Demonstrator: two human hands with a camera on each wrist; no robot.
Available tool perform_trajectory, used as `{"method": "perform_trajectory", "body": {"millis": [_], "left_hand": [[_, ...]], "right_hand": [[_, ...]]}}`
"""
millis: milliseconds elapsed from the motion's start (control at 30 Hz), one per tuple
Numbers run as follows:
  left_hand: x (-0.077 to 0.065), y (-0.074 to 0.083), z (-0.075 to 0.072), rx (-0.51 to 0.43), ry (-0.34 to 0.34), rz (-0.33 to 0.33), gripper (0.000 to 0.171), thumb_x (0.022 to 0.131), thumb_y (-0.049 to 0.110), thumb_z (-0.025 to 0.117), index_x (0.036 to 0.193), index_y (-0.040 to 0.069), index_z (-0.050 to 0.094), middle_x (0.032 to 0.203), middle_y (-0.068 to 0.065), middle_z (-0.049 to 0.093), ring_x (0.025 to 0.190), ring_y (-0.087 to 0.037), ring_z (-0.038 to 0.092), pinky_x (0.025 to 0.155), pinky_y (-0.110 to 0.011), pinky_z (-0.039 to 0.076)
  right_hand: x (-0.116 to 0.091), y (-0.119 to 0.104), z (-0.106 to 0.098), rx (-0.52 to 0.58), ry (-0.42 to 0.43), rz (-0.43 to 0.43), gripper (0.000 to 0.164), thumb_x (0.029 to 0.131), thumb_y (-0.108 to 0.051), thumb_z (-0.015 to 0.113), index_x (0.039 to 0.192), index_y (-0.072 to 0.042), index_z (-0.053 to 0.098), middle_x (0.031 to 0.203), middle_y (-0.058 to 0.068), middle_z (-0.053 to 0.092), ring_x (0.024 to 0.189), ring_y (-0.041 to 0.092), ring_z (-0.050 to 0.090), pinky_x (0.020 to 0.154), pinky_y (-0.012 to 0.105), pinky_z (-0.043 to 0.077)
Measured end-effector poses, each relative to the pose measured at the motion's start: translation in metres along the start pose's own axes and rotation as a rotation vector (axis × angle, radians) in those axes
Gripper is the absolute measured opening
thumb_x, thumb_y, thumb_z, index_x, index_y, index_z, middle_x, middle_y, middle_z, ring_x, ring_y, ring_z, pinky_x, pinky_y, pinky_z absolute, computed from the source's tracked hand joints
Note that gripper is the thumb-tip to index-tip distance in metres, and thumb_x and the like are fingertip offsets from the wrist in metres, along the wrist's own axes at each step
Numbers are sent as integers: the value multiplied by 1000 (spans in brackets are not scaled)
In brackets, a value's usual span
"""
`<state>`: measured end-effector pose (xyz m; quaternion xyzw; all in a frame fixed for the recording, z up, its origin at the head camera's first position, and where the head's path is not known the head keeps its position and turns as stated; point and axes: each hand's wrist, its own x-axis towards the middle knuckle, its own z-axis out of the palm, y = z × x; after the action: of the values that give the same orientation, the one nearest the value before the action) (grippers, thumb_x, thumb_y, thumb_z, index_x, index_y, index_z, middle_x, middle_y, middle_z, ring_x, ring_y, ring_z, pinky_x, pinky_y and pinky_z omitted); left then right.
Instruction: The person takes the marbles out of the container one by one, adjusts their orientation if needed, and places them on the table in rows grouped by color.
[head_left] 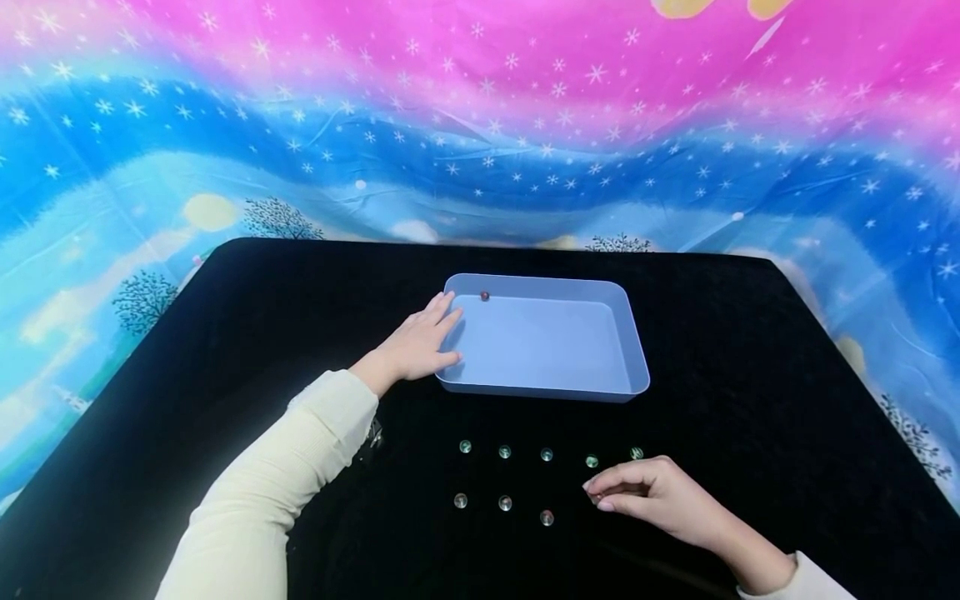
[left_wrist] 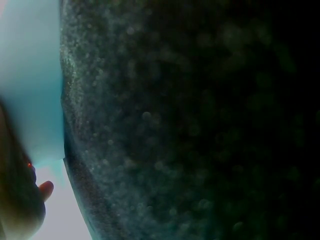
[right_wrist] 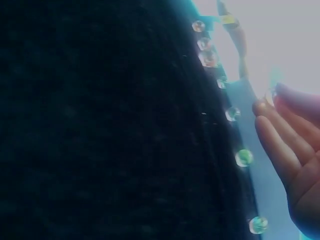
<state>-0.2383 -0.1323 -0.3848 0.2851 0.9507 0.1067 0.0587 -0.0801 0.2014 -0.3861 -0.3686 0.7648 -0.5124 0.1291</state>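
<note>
A pale blue rectangular tray (head_left: 543, 392) stands on the black-covered table, with one dark red marble (head_left: 484, 296) inside by its back wall. My left hand (head_left: 414, 343) touches the tray's left side, fingers spread over the rim. Between thumb and fingertips, my right hand (head_left: 671, 504) pinches a clear marble (right_wrist: 271, 96), mostly hidden in the head view. Nearer me than the tray lie glass marbles in two rows: several greenish ones, such as this marble (head_left: 547, 454), behind, and three more, including a clear marble (head_left: 505, 503), in front.
The black cloth (head_left: 750, 375) covers the whole tabletop. Behind it hangs a pink and blue snowflake-patterned curtain (head_left: 480, 125). A small shiny object (head_left: 375, 432) shows partly behind the left sleeve, too unclear to name.
</note>
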Motion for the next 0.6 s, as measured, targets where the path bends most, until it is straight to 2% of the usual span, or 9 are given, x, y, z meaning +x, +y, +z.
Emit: {"method": "perform_trajectory", "body": {"millis": [233, 600], "left_hand": [[1, -1, 1, -1, -2, -4, 70, 85, 44, 44, 138, 7, 18, 144, -11, -3, 129, -21, -9, 100, -42, 12], [1, 0, 0, 2, -3, -5, 69, 85, 43, 45, 138, 6, 18, 143, -11, -4, 129, -23, -7, 100, -42, 12]], "right_hand": [[-5, 5, 6, -23, -94, 80, 15, 81, -13, 59, 92, -6, 65, 88, 1, 64, 78, 10, 60, 63, 25, 48], [-4, 7, 7, 42, -105, 205, 18, 80, -20, 60, 90, -6, 63, 85, -1, 65, 76, 9, 61, 64, 26, 48]]}}
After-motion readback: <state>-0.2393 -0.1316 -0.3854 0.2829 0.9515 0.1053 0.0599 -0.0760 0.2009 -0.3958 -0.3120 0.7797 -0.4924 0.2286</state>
